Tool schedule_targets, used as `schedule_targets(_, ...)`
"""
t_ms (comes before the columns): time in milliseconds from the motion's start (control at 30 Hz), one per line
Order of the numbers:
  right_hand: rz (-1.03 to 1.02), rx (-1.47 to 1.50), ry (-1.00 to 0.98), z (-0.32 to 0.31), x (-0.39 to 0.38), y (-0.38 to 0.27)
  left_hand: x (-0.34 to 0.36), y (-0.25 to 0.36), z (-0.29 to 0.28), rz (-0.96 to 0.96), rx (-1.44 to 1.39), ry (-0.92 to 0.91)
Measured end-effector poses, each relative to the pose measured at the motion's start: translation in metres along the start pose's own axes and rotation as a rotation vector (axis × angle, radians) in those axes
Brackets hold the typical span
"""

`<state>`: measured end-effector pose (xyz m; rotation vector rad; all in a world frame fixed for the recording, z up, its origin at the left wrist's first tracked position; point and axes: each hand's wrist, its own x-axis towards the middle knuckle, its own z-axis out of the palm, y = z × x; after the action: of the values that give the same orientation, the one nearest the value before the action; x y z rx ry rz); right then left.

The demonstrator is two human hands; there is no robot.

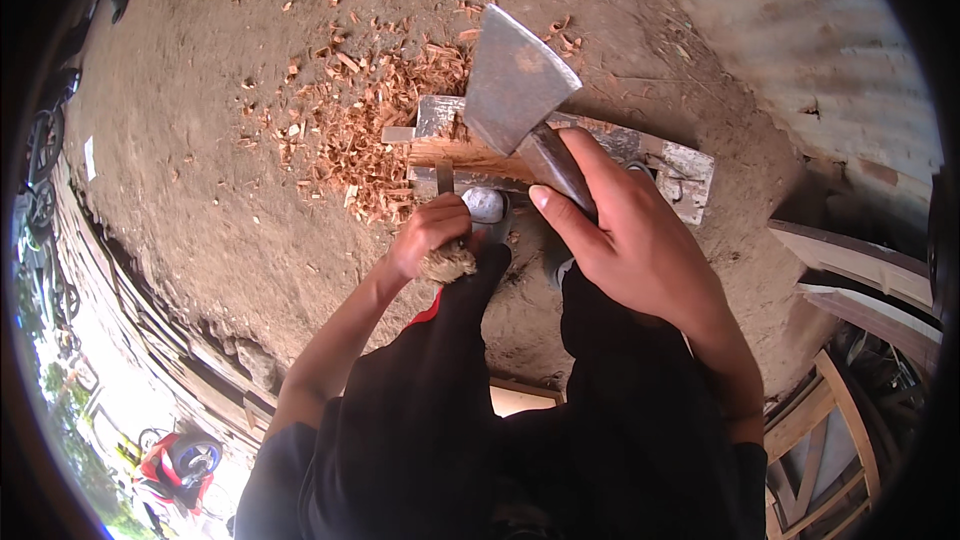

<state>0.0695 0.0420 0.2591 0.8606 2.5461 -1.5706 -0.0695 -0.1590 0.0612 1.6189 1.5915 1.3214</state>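
My right hand is closed round the dark handle of a hatchet, whose broad grey steel head is raised over the work. In my left hand is a chisel, its flat blade pointing away from me and its frayed, splintered wooden butt toward me. The chisel's tip is at the near side of a reddish-brown piece of wood with a hollowed, freshly cut face. Whether the tip touches it I cannot tell. The hatchet head hides part of the wood.
A worn, paint-flecked plank lies beneath the work. Wood shavings cover the dirt floor at left. My shoe is close to the chisel. Corrugated metal sheeting and a wooden frame stand right; a red motorbike stands lower left.
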Motion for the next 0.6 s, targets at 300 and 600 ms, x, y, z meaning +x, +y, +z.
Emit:
schedule_targets(300,0.211,0.182,-0.027,-0.014,-0.014,0.02,0.023,-0.026,-0.038,-0.454,-0.515,0.42)
schedule_targets(600,0.168,0.118,-0.029,-0.016,-0.012,0.017,-0.018,-0.086,-0.021,-0.773,-0.71,0.418)
